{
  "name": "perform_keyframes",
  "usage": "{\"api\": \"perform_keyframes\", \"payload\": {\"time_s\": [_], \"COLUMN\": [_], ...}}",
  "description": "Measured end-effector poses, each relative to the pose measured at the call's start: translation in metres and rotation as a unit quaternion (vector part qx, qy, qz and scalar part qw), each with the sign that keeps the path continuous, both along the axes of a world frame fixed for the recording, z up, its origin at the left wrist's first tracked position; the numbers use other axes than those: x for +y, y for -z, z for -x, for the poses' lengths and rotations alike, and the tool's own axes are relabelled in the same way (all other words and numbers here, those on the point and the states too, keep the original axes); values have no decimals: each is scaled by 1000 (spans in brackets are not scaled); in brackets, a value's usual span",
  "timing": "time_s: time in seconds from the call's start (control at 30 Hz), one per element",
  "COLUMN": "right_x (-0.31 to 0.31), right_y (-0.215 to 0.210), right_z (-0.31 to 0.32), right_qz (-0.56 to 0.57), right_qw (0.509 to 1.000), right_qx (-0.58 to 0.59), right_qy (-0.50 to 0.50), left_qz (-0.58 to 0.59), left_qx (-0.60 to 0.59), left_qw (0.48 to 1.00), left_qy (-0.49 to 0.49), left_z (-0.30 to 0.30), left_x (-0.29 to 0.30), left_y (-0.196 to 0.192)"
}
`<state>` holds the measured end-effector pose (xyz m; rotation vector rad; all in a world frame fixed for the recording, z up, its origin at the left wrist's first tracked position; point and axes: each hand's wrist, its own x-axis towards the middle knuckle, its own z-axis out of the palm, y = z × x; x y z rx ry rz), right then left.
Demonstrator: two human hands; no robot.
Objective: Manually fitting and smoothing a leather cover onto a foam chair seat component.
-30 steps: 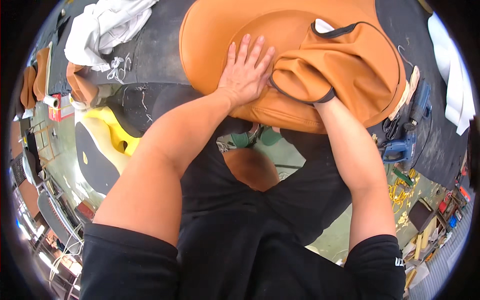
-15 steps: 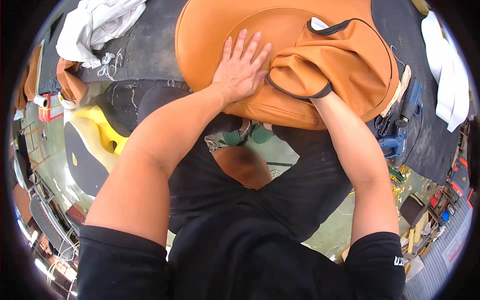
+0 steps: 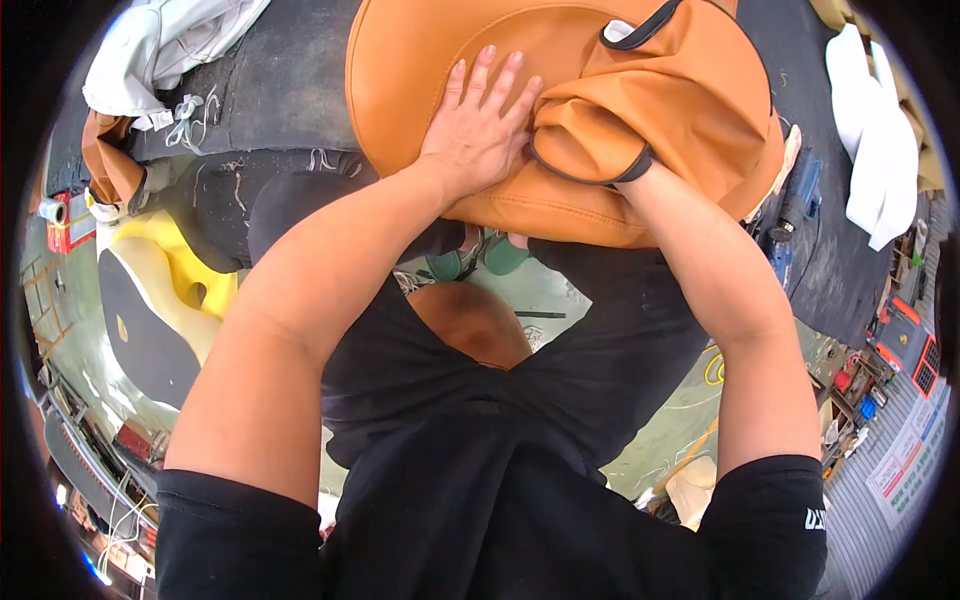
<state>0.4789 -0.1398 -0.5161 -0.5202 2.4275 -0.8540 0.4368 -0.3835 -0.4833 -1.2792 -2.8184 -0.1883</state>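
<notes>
A tan-orange leather-like cover [image 3: 690, 120] with black-edged openings lies over a rounded padded piece, which looks like a seat, at the top middle. My left hand [image 3: 480, 125] rests flat on its smooth left part, with the fingers spread and stretched out. Through a black-edged opening at the near side, my right wrist [image 3: 640, 182] goes in under the loose, wrinkled material. The right hand itself is hidden inside the cover, so its fingers do not show. A white patch [image 3: 618, 32] peeks out at another opening farther off.
The cover lies on a dark work surface [image 3: 280, 100]. White cloths [image 3: 150, 65] lie at the far left, and another white piece [image 3: 880, 140] at the right. A blue power tool [image 3: 798, 200] sits beside the cover. At the left stands a yellow foam piece [image 3: 185, 260].
The view has shifted a little, moving the scene up and left. My right forearm has swung outward and now covers more of the blue tool. The left hand stays flat on the cover.
</notes>
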Motion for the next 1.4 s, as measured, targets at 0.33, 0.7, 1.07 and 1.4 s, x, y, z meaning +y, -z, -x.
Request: {"api": "perform_keyframes", "payload": {"time_s": [0.33, 0.7, 1.07, 1.4], "right_x": [-5, -17, -8, -31], "right_y": [24, -62, 1, -38], "right_z": [-4, 13, 16, 17], "right_qz": [305, -58, 99, 16], "right_qw": [937, 997, 972, 969], "right_qx": [-137, 21, 207, 245], "right_qy": [103, -45, 51, 7], "left_qz": [-2, 57, 17, -113], "left_qx": [-45, -196, -272, -236], "left_qw": [999, 964, 952, 962], "left_qy": [29, 169, 141, 75], "left_z": [-17, -29, -28, -70], "left_x": [-22, -57, -39, -61], "left_y": [3, -48, -54, -21]}}
